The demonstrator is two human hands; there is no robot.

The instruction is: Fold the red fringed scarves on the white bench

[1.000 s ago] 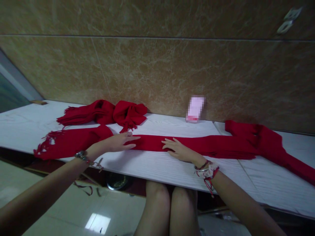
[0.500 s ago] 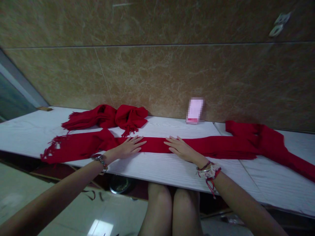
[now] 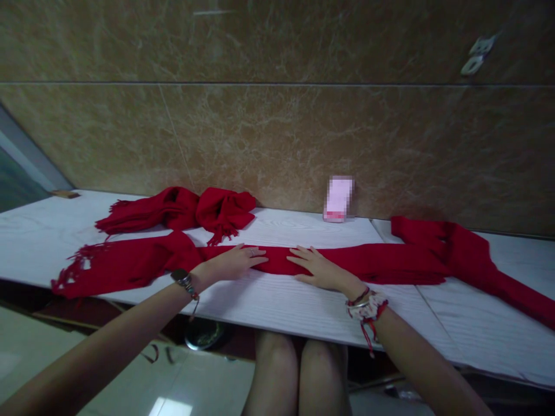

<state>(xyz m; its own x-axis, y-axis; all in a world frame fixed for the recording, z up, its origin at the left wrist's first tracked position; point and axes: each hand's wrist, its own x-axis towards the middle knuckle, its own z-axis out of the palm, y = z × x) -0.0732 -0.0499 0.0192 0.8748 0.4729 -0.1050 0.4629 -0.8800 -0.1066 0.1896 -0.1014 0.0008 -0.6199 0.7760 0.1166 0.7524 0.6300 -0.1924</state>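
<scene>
A long red scarf (image 3: pixel 373 263) lies folded lengthwise across the white table, its fringed end spread out at the left. My left hand (image 3: pixel 236 262) rests on its middle stretch, fingers extended and pointing right. Facing it, my right hand (image 3: pixel 318 268) lies palm down on the same cloth with the fingers spread. A short strip of flat red fabric shows between the two hands. Neither hand grips the cloth.
Behind the left part lies a bunched red scarf (image 3: pixel 182 209) with fringes. More red cloth (image 3: pixel 468 251) trails over the right side of the white table (image 3: pixel 269 300). A phone-like pink object (image 3: pixel 339 198), blurred out, leans on the tiled wall (image 3: pixel 269 133).
My left hand has slid slightly right along the scarf, toward my right hand. My right hand stays nearly in place. The whole view has shifted a little.
</scene>
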